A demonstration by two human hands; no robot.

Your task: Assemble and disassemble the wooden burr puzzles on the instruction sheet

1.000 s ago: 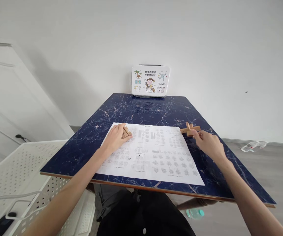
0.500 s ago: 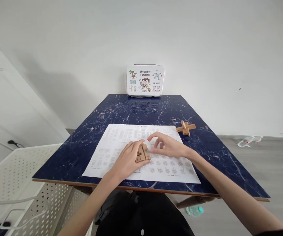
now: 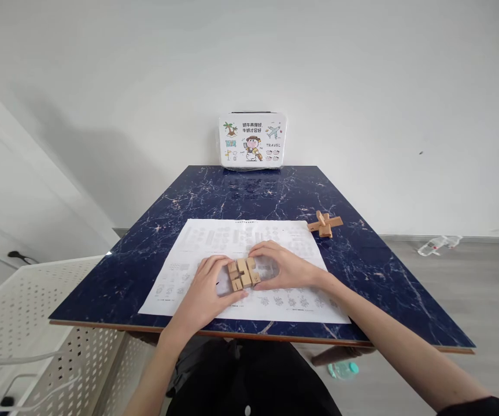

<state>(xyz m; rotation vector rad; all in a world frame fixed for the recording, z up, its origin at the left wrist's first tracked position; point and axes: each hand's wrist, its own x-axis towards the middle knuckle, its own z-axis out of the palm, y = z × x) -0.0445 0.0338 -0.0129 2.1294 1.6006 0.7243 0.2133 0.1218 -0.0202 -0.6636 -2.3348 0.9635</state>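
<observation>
A cluster of small wooden puzzle blocks rests on a white printed instruction sheet in the middle of the dark blue marbled table. My left hand curls around the blocks from the left and below. From the right, my right hand closes on the same blocks, fingers bent over their top edge. A second, assembled wooden cross puzzle lies alone at the sheet's far right corner.
A white carton with cartoon pictures stands against the wall at the table's far edge. A white perforated basket sits at the left, below table height. Plastic bottles lie on the grey floor at the right and under the table.
My left hand dragged the blocks from the sheet's far left corner to its centre. My right hand left the cross puzzle at the right and came in to grip the blocks.
</observation>
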